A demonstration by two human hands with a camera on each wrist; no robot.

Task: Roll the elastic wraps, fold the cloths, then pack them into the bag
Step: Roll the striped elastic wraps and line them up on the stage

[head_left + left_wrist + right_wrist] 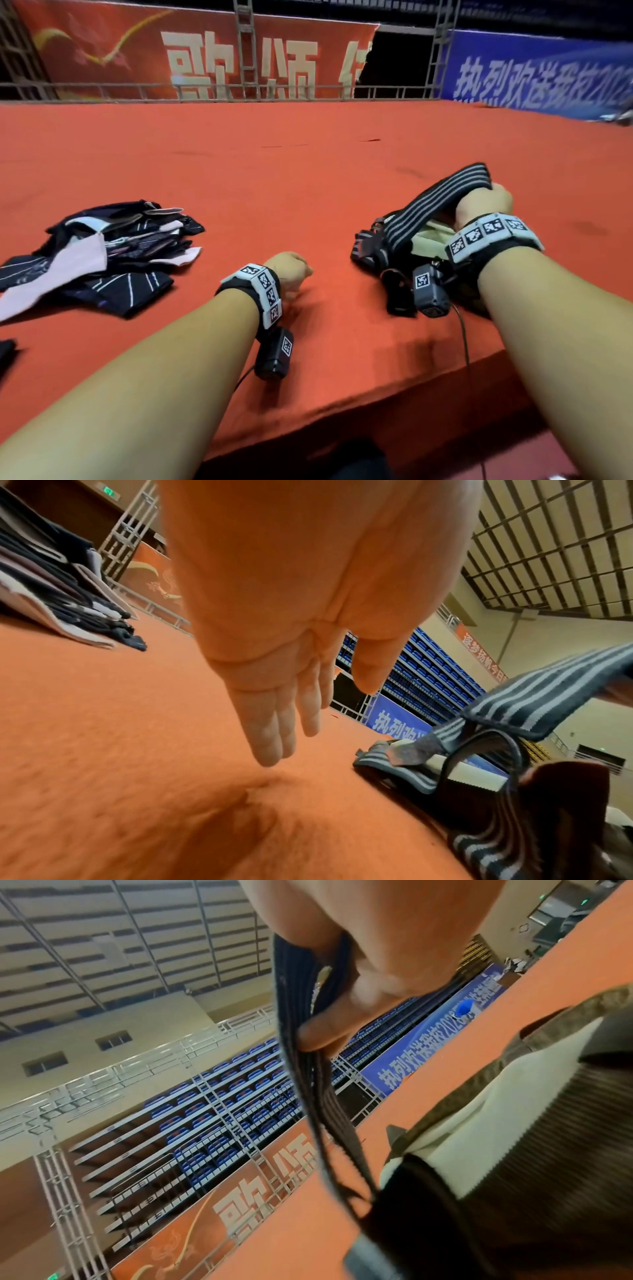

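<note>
My right hand (pixel 486 205) grips one end of a black elastic wrap with grey stripes (pixel 442 202) and holds it up. The wrap slopes down to the left into a dark bag with a cream lining (pixel 430 236), which lies under my right wrist. In the right wrist view the thumb (pixel 318 1034) pinches the wrap (pixel 329 1110) above the bag (pixel 507 1112). My left hand (pixel 289 274) holds nothing. Its fingers (pixel 274 723) point straight down at the red surface, left of the wrap (pixel 534 696) and bag (pixel 479 777). A loose pile of dark striped and pale pink cloths (pixel 102 253) lies far left.
Everything sits on a red carpeted platform (pixel 308 171) whose front edge runs diagonally below my forearms. A metal railing (pixel 205 90) and banners close off the far side. Another dark piece of fabric (pixel 7 353) shows at the left border. The cloth pile (pixel 51 588) appears in the left wrist view.
</note>
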